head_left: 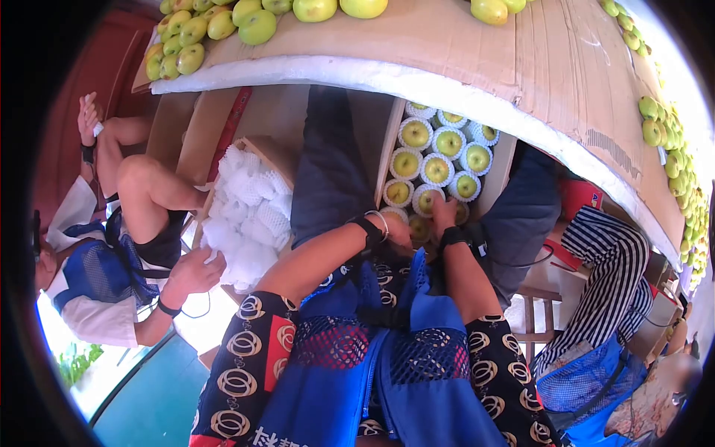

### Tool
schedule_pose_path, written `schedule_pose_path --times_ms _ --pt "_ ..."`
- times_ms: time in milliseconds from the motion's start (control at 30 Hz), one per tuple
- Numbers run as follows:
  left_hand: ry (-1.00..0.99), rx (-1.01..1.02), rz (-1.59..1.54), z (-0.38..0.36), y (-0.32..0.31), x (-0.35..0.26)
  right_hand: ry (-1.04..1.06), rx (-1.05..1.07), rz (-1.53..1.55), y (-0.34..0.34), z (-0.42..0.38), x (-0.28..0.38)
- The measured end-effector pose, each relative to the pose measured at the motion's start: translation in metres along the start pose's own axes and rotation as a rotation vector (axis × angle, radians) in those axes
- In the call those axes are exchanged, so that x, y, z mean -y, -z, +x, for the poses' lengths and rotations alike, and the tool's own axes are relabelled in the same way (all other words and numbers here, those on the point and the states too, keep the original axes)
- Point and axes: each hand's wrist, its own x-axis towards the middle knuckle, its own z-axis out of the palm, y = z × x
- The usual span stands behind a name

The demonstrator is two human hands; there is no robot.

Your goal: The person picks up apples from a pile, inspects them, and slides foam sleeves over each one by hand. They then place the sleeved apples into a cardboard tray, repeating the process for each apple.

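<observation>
A cardboard box (385,160) stands between my legs, holding rows of yellow-green apples (436,170) in white foam nets. My left hand (399,230), with a bracelet and a black band at its wrist, reaches in at the near end; its fingers are partly hidden. My right hand (445,211) is at the near right of the rows, its fingers bent against a netted apple (427,201). Another apple (419,228) lies low between both hands, partly in shadow.
Loose apples (257,27) lie on the cardboard-covered table (477,56) above. A pile of white foam nets (249,216) fills a box at left. One person (112,268) sits at left, another in striped trousers (611,246) at right.
</observation>
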Motion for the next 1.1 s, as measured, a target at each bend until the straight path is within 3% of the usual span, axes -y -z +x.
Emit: schedule_pose_path --times_ms 67,133,200,267,400,467,533,600,633,667,733,767,800,833,867,900,967,1000,1100 --pt "0.015 0.049 0.036 -0.007 0.003 -0.006 -0.011 -0.004 0.014 0.006 -0.004 0.007" --pt "-0.022 0.07 -0.043 -0.019 0.006 -0.015 0.036 0.264 0.37 0.021 -0.018 0.028" --pt "-0.099 -0.18 0.054 -0.024 0.0 -0.007 0.089 0.162 0.317 0.015 -0.02 0.034" --pt "-0.02 -0.151 0.215 -0.014 0.002 -0.011 0.179 -0.038 0.01 0.008 -0.023 0.03" --pt "-0.089 -0.22 0.198 -0.052 0.014 -0.031 0.15 -0.044 0.082 0.01 -0.041 0.052" --pt "-0.182 -0.315 -0.125 -0.075 0.018 -0.035 0.027 -0.078 -0.081 0.012 -0.047 0.064" --pt "-0.168 -0.327 -0.288 -0.091 0.022 -0.028 0.011 0.02 0.012 0.014 -0.03 0.055" --pt "-0.466 -0.702 -0.257 -0.114 0.024 -0.02 0.26 0.004 0.008 0.021 -0.053 0.08" --pt "-0.411 -0.792 -0.248 -0.13 0.028 -0.017 0.129 0.186 -0.028 0.029 -0.043 0.081" --pt "-0.356 -0.87 -0.249 -0.144 0.026 -0.018 0.141 0.296 0.148 0.04 -0.068 0.102" --pt "-0.355 -1.06 -0.833 -0.191 0.019 -0.03 0.068 0.224 0.239 0.048 -0.058 0.097" --pt "-0.38 -1.267 -0.916 -0.198 0.011 -0.015 0.074 0.225 0.237 0.059 -0.065 0.106" --pt "-0.402 -1.478 -0.993 -0.205 0.0 0.004 0.035 0.412 0.428 0.076 -0.083 0.124" --pt "-0.196 -1.655 -0.831 -0.213 -0.012 0.021 -0.008 0.603 0.617 0.088 -0.097 0.139" --pt "0.02 -1.814 -0.659 -0.22 -0.024 0.037 -0.005 0.613 0.614 0.093 -0.103 0.148" --pt "0.032 -1.822 -0.668 -0.227 -0.035 0.048 -0.01 0.603 0.646 0.098 -0.108 0.153" --pt "0.57 -1.626 0.022 -0.234 -0.064 0.067 -0.018 0.595 0.693 0.106 -0.116 0.156" --pt "0.598 -1.61 0.007 -0.228 -0.08 0.08 0.004 0.609 0.702 0.108 -0.116 0.152" --pt "0.4 -1.708 -0.056 -0.213 -0.102 0.101 -0.015 0.639 0.711 0.11 -0.119 0.144"
